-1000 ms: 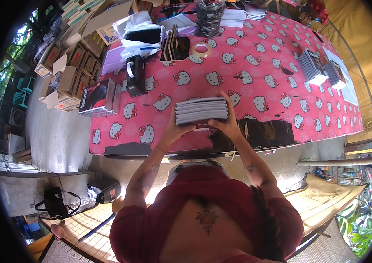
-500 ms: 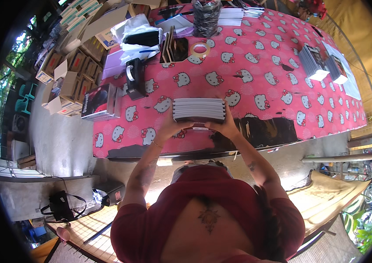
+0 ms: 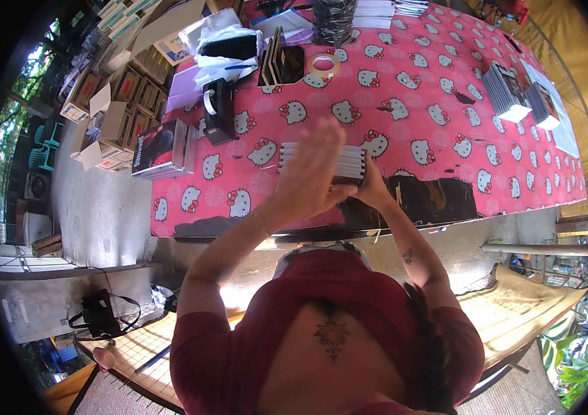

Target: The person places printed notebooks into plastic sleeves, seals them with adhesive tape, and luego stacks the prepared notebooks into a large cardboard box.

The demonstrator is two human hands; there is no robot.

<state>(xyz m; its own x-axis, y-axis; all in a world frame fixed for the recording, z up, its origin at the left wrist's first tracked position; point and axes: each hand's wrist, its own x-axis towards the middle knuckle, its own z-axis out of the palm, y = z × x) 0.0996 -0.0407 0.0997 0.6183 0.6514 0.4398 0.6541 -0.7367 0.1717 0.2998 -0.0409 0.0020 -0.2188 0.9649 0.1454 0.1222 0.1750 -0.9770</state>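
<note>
In front of me on the pink table stands a stack of thin white-edged booklets or cases point(image 3: 351, 164); their exact kind is unclear. My right hand point(image 3: 373, 185) grips the stack at its right side, thumb along the near edge. Slightly blurred by motion, my left hand point(image 3: 310, 173) is held up flat over the stack's left part, fingers stretched out. It hides much of the stack, and I cannot tell whether its palm touches it.
A pile of dark-covered booklets point(image 3: 164, 149) lies left, beside a black tape dispenser point(image 3: 219, 111). Farther back are a tape roll point(image 3: 323, 66), dark upright boards point(image 3: 276, 59) and a black-wrapped bundle point(image 3: 333, 24). Two booklet stacks point(image 3: 507, 93) sit far right. Cardboard boxes point(image 3: 110, 117) stand left of the table.
My left hand has come off the stack's left side and risen flat over it, fingers extended. My right hand still holds the right side. The view has shifted slightly.
</note>
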